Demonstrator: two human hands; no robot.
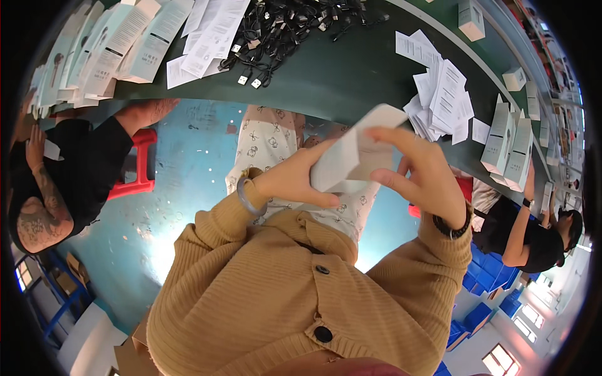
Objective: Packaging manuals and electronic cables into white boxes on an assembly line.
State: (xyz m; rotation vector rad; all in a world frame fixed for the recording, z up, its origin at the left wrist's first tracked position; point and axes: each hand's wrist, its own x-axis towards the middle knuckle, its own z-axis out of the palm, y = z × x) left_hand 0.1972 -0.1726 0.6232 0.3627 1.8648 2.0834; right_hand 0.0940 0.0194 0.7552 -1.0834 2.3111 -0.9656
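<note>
My left hand is wrapped round a small white carton, tilted above my lap. A flap stands up at the carton's upper right end. My right hand is at that end, with index finger and thumb apart; the index fingertip rests against the carton and the thumb is by its lower edge. What is inside the carton cannot be seen. Past my hands is a dark green table, with a spread pile of folded white leaflets to the right.
A heap of black cables lies at the back of the table. Pale printed boxes and more leaflets are at left; further boxes stand at right. People sit on both sides, one beside a red stool.
</note>
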